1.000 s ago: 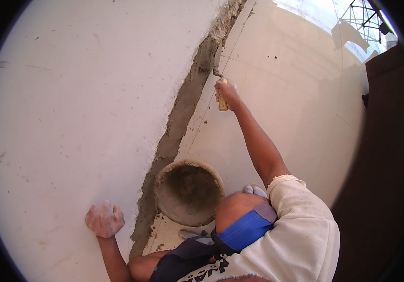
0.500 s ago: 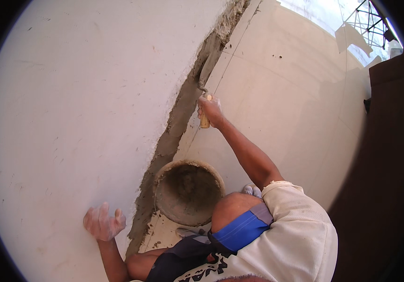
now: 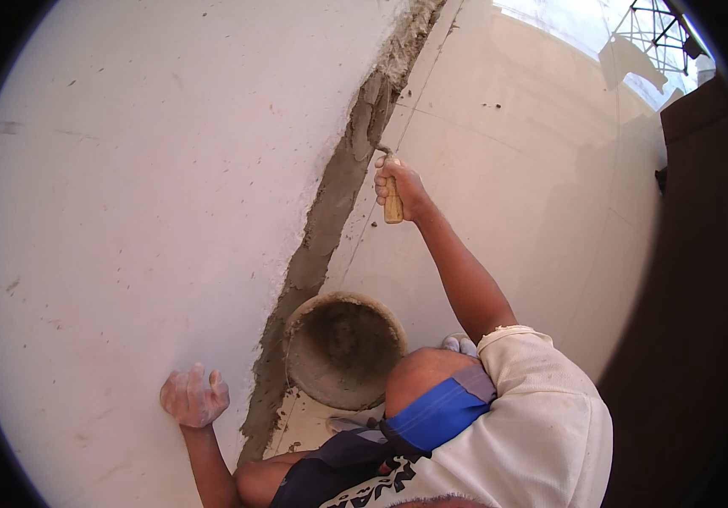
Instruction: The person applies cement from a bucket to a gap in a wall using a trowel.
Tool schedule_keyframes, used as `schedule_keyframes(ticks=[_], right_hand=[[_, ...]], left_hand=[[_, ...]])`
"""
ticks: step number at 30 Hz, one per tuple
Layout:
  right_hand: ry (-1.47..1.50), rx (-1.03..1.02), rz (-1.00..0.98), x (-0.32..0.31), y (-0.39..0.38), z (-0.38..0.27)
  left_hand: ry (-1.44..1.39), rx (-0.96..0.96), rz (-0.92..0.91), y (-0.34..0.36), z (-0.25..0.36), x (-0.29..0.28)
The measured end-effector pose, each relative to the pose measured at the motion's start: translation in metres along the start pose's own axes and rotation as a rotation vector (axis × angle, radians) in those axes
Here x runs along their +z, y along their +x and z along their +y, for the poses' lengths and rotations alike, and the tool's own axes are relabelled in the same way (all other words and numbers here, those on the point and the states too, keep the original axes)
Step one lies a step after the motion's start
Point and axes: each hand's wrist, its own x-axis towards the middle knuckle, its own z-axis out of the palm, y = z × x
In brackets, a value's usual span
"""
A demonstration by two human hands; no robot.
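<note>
My right hand (image 3: 399, 184) is closed around the wooden handle of a trowel (image 3: 393, 209). The trowel's bent metal neck reaches up to a strip of wet grey mortar (image 3: 323, 222) along the joint between the white wall and the pale tiles. Its blade lies against the mortar and is hard to tell from it. My left hand (image 3: 194, 396), whitened with dust, is at the white wall (image 3: 143, 212), its fingers bent and the thumb apart, with nothing seen in it. Between my arms stands a round bucket (image 3: 345, 349) with mortar inside.
Pale tiles (image 3: 508, 195) spread to the right of the strip, with a few crumbs on them. The strip's far end (image 3: 410, 42) is rough and broken. A dark brown surface (image 3: 677, 279) runs along the right side. My bent knee (image 3: 423, 377) is close to the bucket.
My right hand and the trowel have shifted slightly up and right, and the handle stands more upright. My left hand stays at the wall; the whole view has shifted a little.
</note>
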Motion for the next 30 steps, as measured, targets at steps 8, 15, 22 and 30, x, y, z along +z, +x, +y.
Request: schedule_keyframes(ticks=[8, 15, 22, 30], right_hand=[[-0.219, 0.019, 0.187, -0.046, 0.079, -0.028], [-0.253, -0.021, 0.121, -0.031, 0.068, -0.014], [-0.201, -0.023, 0.032, -0.008, 0.041, -0.016], [-0.097, 0.001, -0.071, 0.009, 0.012, -0.007]], left_hand=[[0.072, 0.040, 0.065, 0.009, 0.001, 0.005], [0.021, 0.020, 0.040, 0.006, 0.002, 0.003], [0.007, 0.003, 0.032, -0.001, -0.001, 0.004], [0.021, 0.042, 0.088, 0.014, 0.000, 0.007]])
